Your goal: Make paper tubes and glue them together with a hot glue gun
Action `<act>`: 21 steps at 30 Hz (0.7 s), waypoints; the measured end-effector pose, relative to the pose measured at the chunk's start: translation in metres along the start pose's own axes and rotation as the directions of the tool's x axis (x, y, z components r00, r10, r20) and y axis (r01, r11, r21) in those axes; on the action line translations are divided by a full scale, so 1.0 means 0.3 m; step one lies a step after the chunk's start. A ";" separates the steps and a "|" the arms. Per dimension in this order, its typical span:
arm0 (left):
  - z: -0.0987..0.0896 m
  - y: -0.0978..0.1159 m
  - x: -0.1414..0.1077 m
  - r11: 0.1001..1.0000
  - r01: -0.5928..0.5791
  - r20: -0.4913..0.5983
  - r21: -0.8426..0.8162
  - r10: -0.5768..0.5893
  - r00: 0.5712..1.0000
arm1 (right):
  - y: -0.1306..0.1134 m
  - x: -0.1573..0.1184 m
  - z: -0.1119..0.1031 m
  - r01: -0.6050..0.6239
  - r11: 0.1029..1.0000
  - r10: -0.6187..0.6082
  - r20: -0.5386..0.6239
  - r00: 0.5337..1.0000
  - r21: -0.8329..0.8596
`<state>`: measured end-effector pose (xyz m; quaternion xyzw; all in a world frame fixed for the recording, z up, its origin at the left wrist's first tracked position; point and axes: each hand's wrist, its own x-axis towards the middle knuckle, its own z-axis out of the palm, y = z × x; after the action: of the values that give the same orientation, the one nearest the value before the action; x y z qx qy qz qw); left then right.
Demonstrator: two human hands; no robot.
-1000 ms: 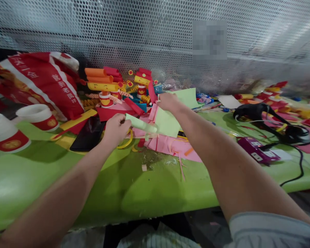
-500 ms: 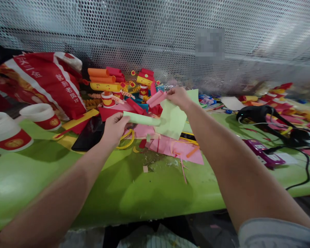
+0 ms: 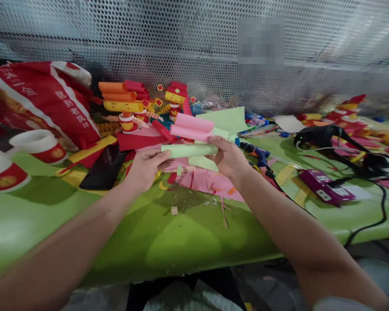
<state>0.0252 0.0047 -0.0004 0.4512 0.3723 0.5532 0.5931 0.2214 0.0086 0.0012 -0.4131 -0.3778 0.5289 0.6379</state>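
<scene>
A rolled light green paper (image 3: 189, 150) is held level over the green table (image 3: 184, 242). My left hand (image 3: 147, 167) pinches its left end. My right hand (image 3: 228, 156) is closed at its right end, with the pink paper roll (image 3: 192, 126) just above the fingers; whether those fingers also grip the pink roll I cannot tell. Behind my right hand lies a light green sheet (image 3: 228, 121). Pink paper scraps (image 3: 210, 185) are spread below the green roll. Paper figures with yellow faces (image 3: 123, 106) stand behind my left hand.
At the left are paper cups (image 3: 40, 147), a black phone (image 3: 103, 168) and a red bag (image 3: 45, 99). On the right, a blue glue gun (image 3: 259, 153), a purple power strip (image 3: 326, 186) with a black cable, and a black headset-like object (image 3: 333, 140). A perforated metal panel (image 3: 194, 43) stands behind.
My right hand has come down from the green sheet to the right end of the green roll. The pink roll now lies level above it. The view has shifted slightly.
</scene>
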 end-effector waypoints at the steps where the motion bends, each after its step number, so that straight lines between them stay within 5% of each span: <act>1: 0.001 0.001 -0.001 1.000 0.004 -0.001 0.008 -0.004 1.000 | -0.002 -0.006 -0.001 -0.007 1.000 0.007 0.014 1.000 0.001; 7: -0.005 0.006 0.007 1.000 -0.012 -0.014 0.004 0.012 1.000 | -0.017 -0.020 0.006 -0.051 0.997 0.055 0.062 0.997 -0.064; 17: -0.003 0.018 0.012 1.000 -0.002 -0.059 -0.030 0.001 0.998 | -0.040 -0.017 -0.008 0.068 0.955 -0.076 -0.015 0.997 -0.288; 21: -0.006 0.017 0.012 0.999 0.014 -0.048 -0.038 -0.016 0.999 | -0.057 -0.011 -0.013 0.000 0.955 0.001 0.003 1.000 -0.296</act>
<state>0.0222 0.0085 0.0041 0.4237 0.3794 0.5664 0.5964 0.2308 0.0031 0.0155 -0.5035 -0.4535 0.4672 0.5680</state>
